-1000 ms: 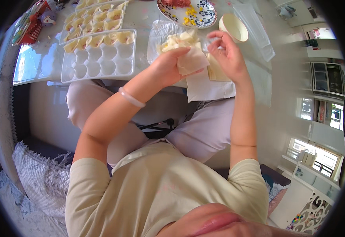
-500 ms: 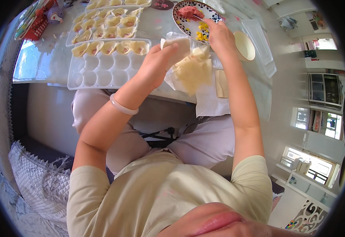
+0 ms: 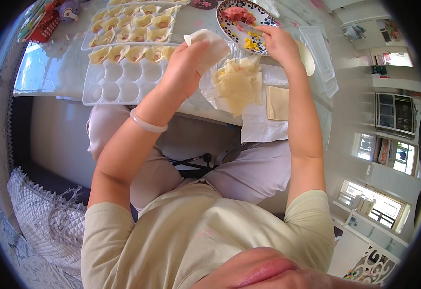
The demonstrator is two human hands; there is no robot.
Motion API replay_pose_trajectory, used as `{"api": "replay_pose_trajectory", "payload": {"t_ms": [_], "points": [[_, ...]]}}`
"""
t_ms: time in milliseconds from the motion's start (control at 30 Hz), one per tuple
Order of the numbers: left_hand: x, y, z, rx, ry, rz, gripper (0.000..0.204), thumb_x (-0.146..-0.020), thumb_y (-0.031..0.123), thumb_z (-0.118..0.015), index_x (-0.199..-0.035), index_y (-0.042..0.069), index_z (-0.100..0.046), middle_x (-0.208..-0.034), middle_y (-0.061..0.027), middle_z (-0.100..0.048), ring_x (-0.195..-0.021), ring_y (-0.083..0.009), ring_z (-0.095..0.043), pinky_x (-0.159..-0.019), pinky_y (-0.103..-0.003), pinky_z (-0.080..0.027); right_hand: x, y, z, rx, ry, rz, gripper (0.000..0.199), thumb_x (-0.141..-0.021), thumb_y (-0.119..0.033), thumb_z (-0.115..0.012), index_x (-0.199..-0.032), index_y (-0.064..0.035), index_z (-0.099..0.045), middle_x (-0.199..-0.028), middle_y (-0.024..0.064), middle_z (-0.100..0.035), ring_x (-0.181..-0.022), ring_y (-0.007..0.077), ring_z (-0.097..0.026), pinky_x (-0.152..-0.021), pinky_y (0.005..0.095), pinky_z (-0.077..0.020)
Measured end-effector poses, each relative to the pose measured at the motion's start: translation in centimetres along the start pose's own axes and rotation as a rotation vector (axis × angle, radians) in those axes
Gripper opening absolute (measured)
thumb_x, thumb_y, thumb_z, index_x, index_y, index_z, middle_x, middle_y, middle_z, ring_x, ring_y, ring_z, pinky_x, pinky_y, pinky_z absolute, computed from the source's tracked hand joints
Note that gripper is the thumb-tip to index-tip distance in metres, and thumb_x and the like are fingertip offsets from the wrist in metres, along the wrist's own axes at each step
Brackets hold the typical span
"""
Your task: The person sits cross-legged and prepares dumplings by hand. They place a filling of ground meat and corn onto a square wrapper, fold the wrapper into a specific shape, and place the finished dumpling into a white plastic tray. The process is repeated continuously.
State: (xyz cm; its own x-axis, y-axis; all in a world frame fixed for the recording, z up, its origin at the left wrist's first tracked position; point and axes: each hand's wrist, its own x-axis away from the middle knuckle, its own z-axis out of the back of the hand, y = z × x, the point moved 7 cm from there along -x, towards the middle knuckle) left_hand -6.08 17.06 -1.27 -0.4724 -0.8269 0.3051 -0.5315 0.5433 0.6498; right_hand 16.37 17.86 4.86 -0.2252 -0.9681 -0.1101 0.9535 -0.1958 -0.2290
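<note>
My left hand (image 3: 185, 67) pinches a pale, thin dough wrapper (image 3: 212, 50), raised above the table beside the trays. Over the patterned plate (image 3: 224, 32), my right hand (image 3: 281, 44) grips a thin metal utensil (image 3: 248, 28); its exact kind is not clear. Pink minced meat (image 3: 239, 14) lies on the plate's far part, with yellow corn-like bits (image 3: 252, 44) nearer me. Between my hands rests a loose pile of wrappers (image 3: 235, 85) on white paper. A white tray (image 3: 91, 91) holds folded dumplings (image 3: 109, 53) in its far row; its nearer hollows hold nothing.
Another tray of dumplings (image 3: 138, 32) stands farther back. Right of the loose pile is a neat square stack of wrappers (image 3: 278, 103). A pale bowl (image 3: 306, 58) sits partly behind my right forearm, beside a clear plastic lid (image 3: 318, 60). A red basket (image 3: 42, 32) stands far left.
My right hand has shifted slightly toward me and to the right, drawing the utensil back from the meat. The left hand has moved a little left with the wrapper, which now faces up more.
</note>
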Motion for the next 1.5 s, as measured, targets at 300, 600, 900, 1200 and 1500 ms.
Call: {"api": "replay_pose_trajectory", "payload": {"t_ms": [300,600,900,1200,1500], "points": [[-0.4,-0.4,0.6,-0.046,0.014,0.048,0.035,-0.088,0.017,-0.059,-0.117,0.001,-0.048,-0.112,-0.0088,-0.056,-0.105,-0.0204,-0.056,-0.090,-0.035,-0.044,-0.2,-1.4,-0.5,0.160,0.068,0.154,0.028,-0.088,-0.018,-0.050,-0.111,-0.0227,-0.065,-0.093,0.0114,-0.066,-0.087,0.0305,-0.061,-0.072,0.0406,-0.0488],[0.0,0.2,0.1,-0.006,-0.007,0.004,0.035,-0.088,0.016,-0.059,-0.117,-0.001,-0.047,-0.112,-0.0107,-0.056,-0.104,-0.0212,-0.057,-0.089,-0.035,-0.046,0.7,-4.7,0.8,0.139,0.015,0.235,0.027,-0.088,-0.017,-0.052,-0.109,-0.0241,-0.067,-0.095,0.0085,-0.063,-0.088,0.0294,-0.060,-0.073,0.0394,-0.0480],[-0.1,0.1,-0.1,-0.020,-0.011,0.024,0.036,-0.088,0.015,-0.058,-0.118,-0.002,-0.047,-0.112,-0.0111,-0.057,-0.104,-0.0214,-0.057,-0.089,-0.035,-0.047,0.4,-1.8,2.0,0.188,0.021,0.123,0.026,-0.087,-0.016,-0.052,-0.106,-0.0209,-0.068,-0.097,0.0090,-0.064,-0.087,0.0291,-0.061,-0.074,0.0388,-0.0483],[-1.9,-2.0,-1.3,0.099,-0.013,0.096,0.033,-0.091,0.011,-0.049,-0.118,-0.007,-0.044,-0.116,-0.0155,-0.052,-0.103,-0.0264,-0.056,-0.090,-0.038,-0.047,0.2,1.3,-0.5,-0.071,0.020,0.149,0.027,-0.085,-0.014,-0.052,-0.109,-0.0133,-0.066,-0.094,0.0127,-0.067,-0.083,0.0285,-0.063,-0.072,0.0354,-0.0487],[-4.9,-3.9,-2.5,0.223,-0.036,0.151,0.034,-0.095,0.014,-0.043,-0.120,-0.008,-0.042,-0.119,-0.0177,-0.050,-0.104,-0.0313,-0.056,-0.086,-0.044,-0.050,1.8,0.8,-1.1,-0.283,-0.139,0.142,0.029,-0.086,-0.012,-0.053,-0.112,-0.0076,-0.065,-0.069,0.0037,-0.060,-0.064,0.0107,-0.055,-0.061,0.0272,-0.0445]]}}
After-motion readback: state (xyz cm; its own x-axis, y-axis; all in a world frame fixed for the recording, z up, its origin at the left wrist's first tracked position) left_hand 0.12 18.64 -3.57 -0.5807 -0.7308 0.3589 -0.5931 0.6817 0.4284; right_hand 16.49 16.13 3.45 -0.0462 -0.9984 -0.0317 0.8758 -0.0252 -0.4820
